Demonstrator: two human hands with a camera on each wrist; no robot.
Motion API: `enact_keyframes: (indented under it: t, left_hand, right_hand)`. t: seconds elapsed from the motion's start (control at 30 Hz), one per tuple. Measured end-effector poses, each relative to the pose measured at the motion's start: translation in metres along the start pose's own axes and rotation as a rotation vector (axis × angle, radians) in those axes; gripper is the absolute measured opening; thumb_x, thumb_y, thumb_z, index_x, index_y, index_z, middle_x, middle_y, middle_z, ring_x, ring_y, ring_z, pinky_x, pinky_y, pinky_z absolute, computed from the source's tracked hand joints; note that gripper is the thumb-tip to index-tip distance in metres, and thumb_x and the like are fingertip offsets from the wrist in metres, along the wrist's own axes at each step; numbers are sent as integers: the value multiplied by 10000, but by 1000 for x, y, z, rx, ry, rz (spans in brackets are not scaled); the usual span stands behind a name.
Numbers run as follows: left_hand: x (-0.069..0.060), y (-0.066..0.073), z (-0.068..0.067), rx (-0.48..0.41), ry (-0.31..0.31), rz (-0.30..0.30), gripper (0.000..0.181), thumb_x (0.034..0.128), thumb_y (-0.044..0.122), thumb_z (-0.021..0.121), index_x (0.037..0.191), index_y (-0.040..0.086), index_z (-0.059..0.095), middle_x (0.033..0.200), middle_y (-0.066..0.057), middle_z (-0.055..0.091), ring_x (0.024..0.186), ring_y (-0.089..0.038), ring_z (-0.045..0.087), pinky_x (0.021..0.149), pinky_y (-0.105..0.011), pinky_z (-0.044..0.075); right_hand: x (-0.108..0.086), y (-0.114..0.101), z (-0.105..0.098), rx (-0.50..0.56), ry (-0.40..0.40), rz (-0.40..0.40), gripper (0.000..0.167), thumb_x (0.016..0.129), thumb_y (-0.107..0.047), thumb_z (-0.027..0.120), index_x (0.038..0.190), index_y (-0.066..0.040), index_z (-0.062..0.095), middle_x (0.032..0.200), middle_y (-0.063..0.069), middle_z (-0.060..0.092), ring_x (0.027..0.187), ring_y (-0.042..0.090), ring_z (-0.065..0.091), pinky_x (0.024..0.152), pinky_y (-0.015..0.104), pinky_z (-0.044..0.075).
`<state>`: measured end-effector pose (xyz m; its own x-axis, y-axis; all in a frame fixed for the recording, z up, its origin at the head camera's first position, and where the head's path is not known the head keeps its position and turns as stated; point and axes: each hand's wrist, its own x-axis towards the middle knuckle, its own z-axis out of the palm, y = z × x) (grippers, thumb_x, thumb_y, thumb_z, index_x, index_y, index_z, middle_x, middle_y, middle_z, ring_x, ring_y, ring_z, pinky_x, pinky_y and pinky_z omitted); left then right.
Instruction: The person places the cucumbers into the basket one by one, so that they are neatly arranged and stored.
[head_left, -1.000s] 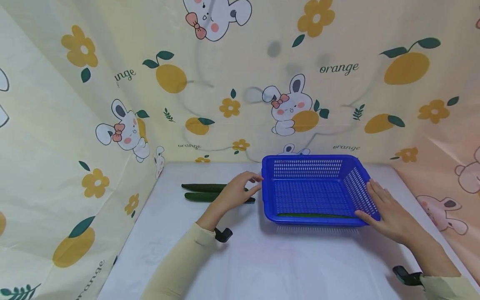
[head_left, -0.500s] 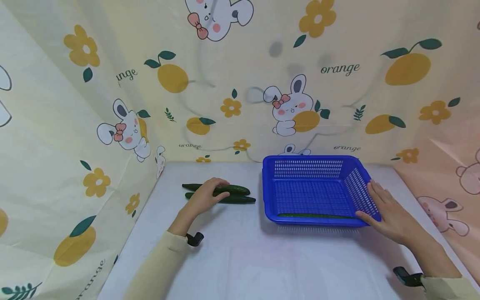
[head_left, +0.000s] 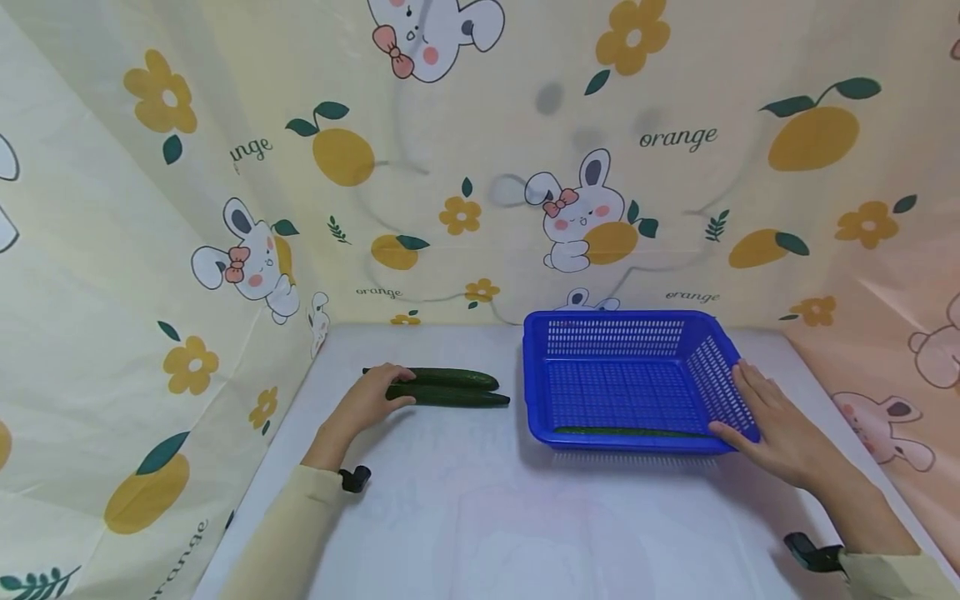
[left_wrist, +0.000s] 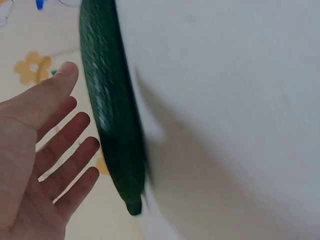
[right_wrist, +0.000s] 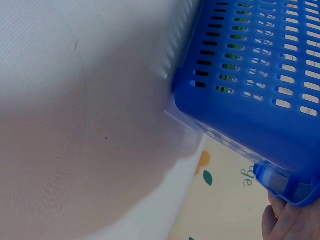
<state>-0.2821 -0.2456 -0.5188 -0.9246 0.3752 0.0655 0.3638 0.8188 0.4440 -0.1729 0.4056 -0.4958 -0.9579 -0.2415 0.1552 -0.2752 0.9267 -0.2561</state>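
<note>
Two dark green cucumbers lie side by side on the left of the table, a back cucumber (head_left: 461,378) and a front cucumber (head_left: 457,397). My left hand (head_left: 360,404) hovers at their left ends, fingers spread and loosely bent. In the left wrist view a cucumber (left_wrist: 111,105) lies just beyond the fingertips, with no grip around it. A blue slotted plastic basket (head_left: 637,446) stands to the right, holding a thin-looking cucumber (head_left: 630,431) along its front wall. My right hand (head_left: 787,433) rests straight-fingered on the basket's right rim, thumb at the front corner.
A white cover lies over the table (head_left: 517,533). Behind and at both sides hangs a curtain (head_left: 480,150) printed with rabbits, oranges and flowers. The basket's back rim is near the rear curtain.
My left hand has moved left from beside the basket, across the two cucumbers, to their left ends. The right hand and the basket have stayed in place.
</note>
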Motion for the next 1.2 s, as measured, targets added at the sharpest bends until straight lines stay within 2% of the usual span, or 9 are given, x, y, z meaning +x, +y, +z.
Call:
enact_keyframes:
  t: [0.2,0.4,0.57,0.8,1.0,1.2]
  left_hand:
    - [-2,-18,0,34,-27,-44,445,977,263,824,1357,75,691,1412,-167,663,1387,-415,562,1198,-589,417]
    - [-1,-30,5,35,-45,-109,414,976,252,824,1342,104,702,1422,-169,657,1405,-423,548,1207,-595,406]
    - [-2,-35,7,43,-57,-114,393,980,230,819,1328,89,704,1396,-175,663,1376,-421,572,1196,-592,420]
    - [-9,-32,2,7,-110,-128,412,970,273,830,1312,90,692,1354,-155,694,1336,-403,611,1158,-603,455]
    - [-17,-29,-5,-32,-130,-70,404,989,304,807,1316,108,674,1298,-120,719,1274,-373,646,1110,-593,495]
    - [-26,-13,-14,-95,-112,-25,402,1047,286,729,1387,81,661,1376,-164,687,1335,-401,612,1144,-603,469]
  right_hand:
    - [1,-1,0,-3,-6,-1,1037,1038,-526,628,1690,41,54,1749,323,34,1627,490,-30,1278,455,-169]
    - [1,-1,0,8,-4,3,1042,1035,-526,635,1697,22,46,1754,311,30,1628,487,-34,1274,489,-156]
    - [0,-2,1,13,-2,4,1045,1031,-518,647,1698,16,45,1754,312,39,1623,502,-22,1275,540,-129]
    - [0,-1,1,16,-9,5,1047,1031,-525,645,1699,14,44,1757,305,28,1627,490,-31,1273,524,-138]
    - [0,-1,-1,23,-31,22,1054,1035,-547,628,1701,5,24,1756,306,9,1620,508,-42,1261,634,-85]
    - [1,-1,-2,21,-28,33,1060,1028,-554,630,1700,8,33,1753,313,20,1612,528,-27,1244,727,-3]
